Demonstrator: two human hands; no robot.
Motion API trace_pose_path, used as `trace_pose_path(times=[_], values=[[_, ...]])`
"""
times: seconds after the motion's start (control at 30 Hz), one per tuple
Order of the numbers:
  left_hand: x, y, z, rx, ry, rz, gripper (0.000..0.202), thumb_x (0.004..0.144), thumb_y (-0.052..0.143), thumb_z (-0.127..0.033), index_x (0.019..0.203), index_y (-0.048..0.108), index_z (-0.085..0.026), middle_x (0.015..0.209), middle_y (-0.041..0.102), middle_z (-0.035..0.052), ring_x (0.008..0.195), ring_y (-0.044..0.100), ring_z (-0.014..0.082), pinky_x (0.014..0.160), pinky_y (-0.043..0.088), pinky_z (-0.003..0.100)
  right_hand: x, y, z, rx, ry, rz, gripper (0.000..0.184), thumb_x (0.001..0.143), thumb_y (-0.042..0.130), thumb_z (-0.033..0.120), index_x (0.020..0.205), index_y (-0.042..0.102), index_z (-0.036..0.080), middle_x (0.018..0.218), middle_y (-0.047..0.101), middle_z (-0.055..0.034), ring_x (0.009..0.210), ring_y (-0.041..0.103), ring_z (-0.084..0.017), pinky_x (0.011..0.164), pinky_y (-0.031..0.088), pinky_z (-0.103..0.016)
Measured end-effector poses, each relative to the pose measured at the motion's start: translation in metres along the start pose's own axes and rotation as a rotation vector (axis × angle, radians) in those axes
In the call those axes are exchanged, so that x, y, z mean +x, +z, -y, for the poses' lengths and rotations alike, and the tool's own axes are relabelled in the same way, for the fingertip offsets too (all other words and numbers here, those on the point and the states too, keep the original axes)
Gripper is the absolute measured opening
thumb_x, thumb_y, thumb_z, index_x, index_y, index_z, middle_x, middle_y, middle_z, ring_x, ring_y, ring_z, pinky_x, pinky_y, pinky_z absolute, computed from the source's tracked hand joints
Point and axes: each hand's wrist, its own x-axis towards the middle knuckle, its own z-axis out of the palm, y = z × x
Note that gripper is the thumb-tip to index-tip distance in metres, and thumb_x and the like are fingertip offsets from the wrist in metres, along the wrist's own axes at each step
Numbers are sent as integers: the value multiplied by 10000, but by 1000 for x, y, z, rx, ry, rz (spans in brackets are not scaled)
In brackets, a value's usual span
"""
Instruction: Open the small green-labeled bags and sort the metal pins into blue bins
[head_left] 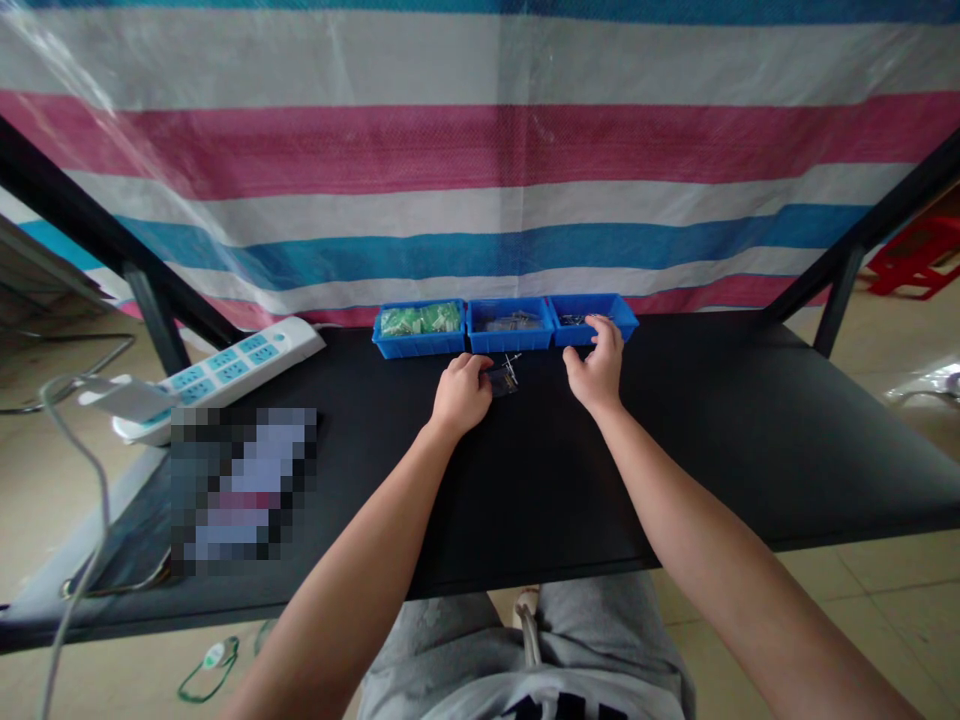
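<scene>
1. Left hand (460, 395): fingers curled at small bag (502, 382); whether gripping, cannot tell.
2. Small bag, with metal pieces (511, 368): on black table (525, 490), before middle blue bin (511, 341).
3. Right hand (598, 372): thumb and fingers parted, at right blue bin (628, 326).

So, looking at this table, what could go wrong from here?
The small parts beside the left hand might scatter if nudged. The right hand is at the right-hand blue bin, so a knock could shift it. A cable hangs loosely near the power strip, where it might get snagged.
</scene>
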Motion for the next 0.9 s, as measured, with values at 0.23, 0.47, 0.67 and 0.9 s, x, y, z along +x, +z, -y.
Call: trace_pose_path(times=[0.23, 0.47, 0.67, 0.9], values=[[0, -1, -3, 33, 1, 47, 331, 849, 433, -107, 1077, 665, -165, 1084, 657, 115, 1033, 597, 261, 927, 484, 416, -13, 7, 24, 119, -95, 293, 83, 765, 586, 185, 779, 667, 200, 841, 669, -76, 848, 605, -234, 830, 494, -393], [-3, 1, -6, 113, 45, 125, 299, 877, 504, -218, 1121, 676, -223, 1137, 638, 120, 1088, 529, 323, 904, 437, 505, -21, 8, 31, 108, -305, 589, 191, 853, 604, 265, 935, 770, 220, 971, 709, -87, 901, 594, -229, 834, 475, -390], [-4, -1, -8, 121, 39, 150, 296, 871, 510, -227, 1101, 695, -214, 1142, 631, 115, 1087, 523, 325, 900, 428, 504, -19, 6, 34, 126, -314, 582, 112, 803, 652, 211, 772, 758, 193, 867, 727, -80, 800, 623, -209, 797, 475, -373], [-5, -1, -8, 104, 42, 136, 275, 866, 531, -235, 1085, 695, -212, 1130, 628, 117, 1082, 522, 318, 911, 429, 502, -18, 4, 34, 83, -241, 545, 47, 757, 675, 184, 729, 711, 194, 789, 704, -62, 769, 620, -210, 751, 476, -351]])
